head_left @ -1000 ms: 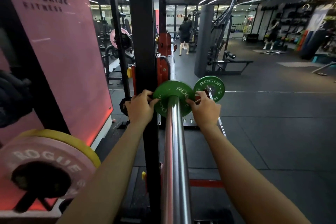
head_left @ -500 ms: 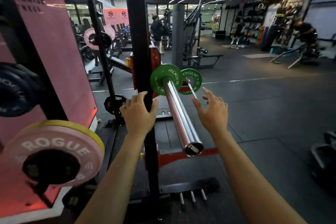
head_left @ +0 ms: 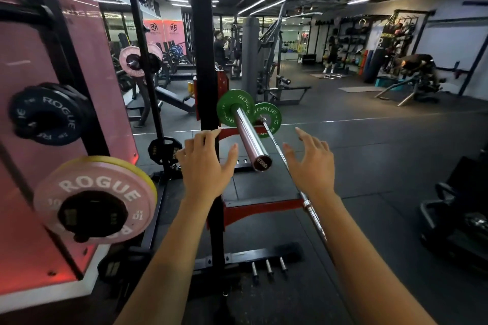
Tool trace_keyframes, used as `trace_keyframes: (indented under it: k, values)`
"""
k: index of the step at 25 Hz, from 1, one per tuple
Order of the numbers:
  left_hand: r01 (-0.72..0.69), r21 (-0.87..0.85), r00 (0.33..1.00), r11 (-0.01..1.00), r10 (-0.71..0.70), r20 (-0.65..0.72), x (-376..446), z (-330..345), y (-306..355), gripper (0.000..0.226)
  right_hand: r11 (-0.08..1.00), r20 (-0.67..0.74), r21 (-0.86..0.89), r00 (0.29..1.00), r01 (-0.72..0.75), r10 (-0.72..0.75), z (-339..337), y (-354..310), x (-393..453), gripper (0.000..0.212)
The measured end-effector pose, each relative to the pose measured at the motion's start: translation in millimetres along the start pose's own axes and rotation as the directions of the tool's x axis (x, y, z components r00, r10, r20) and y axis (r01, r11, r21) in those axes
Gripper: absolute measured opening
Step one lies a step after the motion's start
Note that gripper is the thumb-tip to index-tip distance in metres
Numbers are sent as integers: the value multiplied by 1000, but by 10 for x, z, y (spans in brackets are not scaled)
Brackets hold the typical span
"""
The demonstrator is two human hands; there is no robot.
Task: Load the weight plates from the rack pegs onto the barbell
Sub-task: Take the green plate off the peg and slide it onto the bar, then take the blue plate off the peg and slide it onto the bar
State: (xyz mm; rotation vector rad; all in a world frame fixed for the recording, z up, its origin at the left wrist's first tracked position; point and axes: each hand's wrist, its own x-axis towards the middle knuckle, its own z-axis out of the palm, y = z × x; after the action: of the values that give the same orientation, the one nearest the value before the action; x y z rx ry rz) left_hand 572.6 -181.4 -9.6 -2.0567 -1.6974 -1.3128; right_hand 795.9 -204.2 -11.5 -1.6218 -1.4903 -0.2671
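Observation:
A green Rogue plate [head_left: 227,109] sits on the chrome barbell sleeve [head_left: 250,140], pushed in toward the black rack upright [head_left: 204,60]. A second green plate [head_left: 269,120] shows just behind it, to the right. My left hand [head_left: 204,166] hovers left of the sleeve's end, fingers spread, holding nothing. My right hand [head_left: 313,161] hovers to the right of the sleeve, fingers relaxed and empty. On the rack pegs at the left hang a pink plate [head_left: 97,198] with a yellow plate behind it, and black plates [head_left: 48,115] above.
A second thin bar [head_left: 311,214] runs diagonally under my right wrist. Red rack feet [head_left: 261,208] and short floor pegs [head_left: 268,268] lie below. A dark bench frame [head_left: 454,208] stands at the right. People exercise far back in the gym.
Both hands have let go of the green plate and drawn back from it toward the sleeve's end. The view has pulled away, showing the sleeve's tip and more of the rack pegs.

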Motion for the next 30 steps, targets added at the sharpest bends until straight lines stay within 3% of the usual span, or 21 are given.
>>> trace_keyframes:
  k: [3, 7, 12, 19, 23, 30]
  values:
    - [23, 84, 998, 996, -29, 63, -417, -203, 116, 63, 998, -10, -48, 999, 41, -41, -284, -38, -380, 55]
    - [57, 74, 995, 996, -63, 83, -950, -449, 128, 59, 997, 52, -67, 998, 26, -23, -441, -111, -921, 56]
    - [64, 173, 998, 983, -61, -23, -1115, -1069, -183, 55, 997, 122, 27, 990, 70, -72, -350, -705, -1158, 56]
    - [282, 298, 959, 912, -256, -125, -1265, -2221, -1275, 61, 932, 146, 257, 943, 256, -299, 265, -2258, -1355, 52]
    - [334, 307, 936, 891, -274, -221, -1241, -2822, -2066, 57, 878, 186, 359, 898, 316, -399, 680, -3233, -1478, 54]
    - [339, 249, 928, 907, -280, -245, -947, -3278, -3162, 53, 854, 174, 421, 897, 306, -407, 1314, -4328, -1530, 49]
